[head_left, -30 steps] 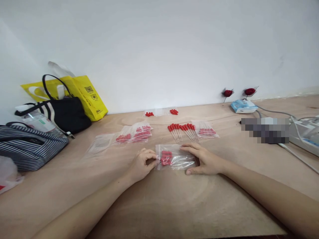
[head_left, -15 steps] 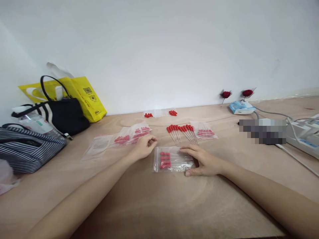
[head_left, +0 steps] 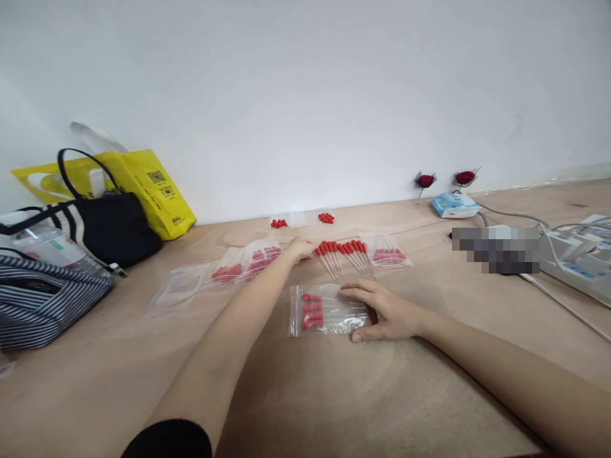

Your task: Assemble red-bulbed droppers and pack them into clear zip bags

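Note:
My left hand [head_left: 301,249] reaches over the table, its fingers drawn together at the red bulb of the leftmost loose dropper [head_left: 318,252]. Several more droppers [head_left: 358,254] with red bulbs and clear stems lie fanned out to the right. Closer to me lies a clear zip bag [head_left: 334,321] with several droppers in it, bulbs to the left. My right hand [head_left: 382,312] holds that bag by its right end, fingers at the upper edge and thumb at the lower. Its palm hides the tips of the stems.
Filled dropper bags lie at left [head_left: 245,259] and right [head_left: 387,251], another bag [head_left: 301,219] by the wall. A yellow bag [head_left: 176,207], black bag [head_left: 124,219] and striped bag [head_left: 52,302] stand left. Tissues [head_left: 456,205] and a power strip [head_left: 573,254] sit right.
My left hand has moved forward and right, from beside the near zip bag to the loose droppers. My right hand stays on the bag. The view has shifted slightly.

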Available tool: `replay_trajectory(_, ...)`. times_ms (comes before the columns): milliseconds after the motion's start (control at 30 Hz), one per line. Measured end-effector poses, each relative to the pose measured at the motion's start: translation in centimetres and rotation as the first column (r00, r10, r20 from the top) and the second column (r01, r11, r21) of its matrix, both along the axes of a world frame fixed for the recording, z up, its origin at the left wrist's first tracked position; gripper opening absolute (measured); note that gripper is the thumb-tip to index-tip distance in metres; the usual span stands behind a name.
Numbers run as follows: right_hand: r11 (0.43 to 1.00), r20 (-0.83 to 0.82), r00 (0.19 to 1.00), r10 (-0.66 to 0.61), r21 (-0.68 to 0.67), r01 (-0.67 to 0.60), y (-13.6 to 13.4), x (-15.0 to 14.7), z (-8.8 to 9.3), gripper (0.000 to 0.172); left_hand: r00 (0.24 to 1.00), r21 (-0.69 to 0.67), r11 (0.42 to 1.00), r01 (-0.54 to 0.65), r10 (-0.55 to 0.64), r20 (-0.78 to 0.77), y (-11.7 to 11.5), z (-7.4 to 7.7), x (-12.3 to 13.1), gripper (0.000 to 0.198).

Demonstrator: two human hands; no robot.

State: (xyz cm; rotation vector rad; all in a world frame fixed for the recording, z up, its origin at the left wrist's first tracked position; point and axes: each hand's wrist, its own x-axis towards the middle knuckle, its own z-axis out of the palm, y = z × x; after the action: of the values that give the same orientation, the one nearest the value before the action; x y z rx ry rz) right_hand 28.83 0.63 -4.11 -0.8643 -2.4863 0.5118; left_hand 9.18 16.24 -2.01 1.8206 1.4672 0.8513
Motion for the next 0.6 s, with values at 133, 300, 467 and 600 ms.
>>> replay_trajectory(133,1.000,-0.001,1.000,0.006,-0.008,-0.006,0.0,0.0,0.0,0.074,0.978,0.025,0.994,-0.105,0.099,0.184,-3.1,1.5,-2.8,0.020)
replay_trajectory(300,1.000,0.004,1.000,0.005,-0.004,-0.005,-0.1,0.1,0.0,0.074,0.858,0.197,0.929,-0.313,0.188,0.478,-10.1,2.0,-8.5,0.030)
replay_trajectory(467,1.000,-0.009,1.000,0.012,-0.002,-0.012,-0.1,0.1,0.1,0.073,0.756,0.189,0.903,-0.386,0.192,0.626,-14.3,0.3,-11.3,0.037)
replay_trajectory(600,1.000,-0.016,1.000,0.018,0.005,-0.018,-0.1,0.1,0.1,0.072,0.724,0.172,0.887,-0.429,0.224,0.652,-14.3,-0.3,-11.4,0.036)
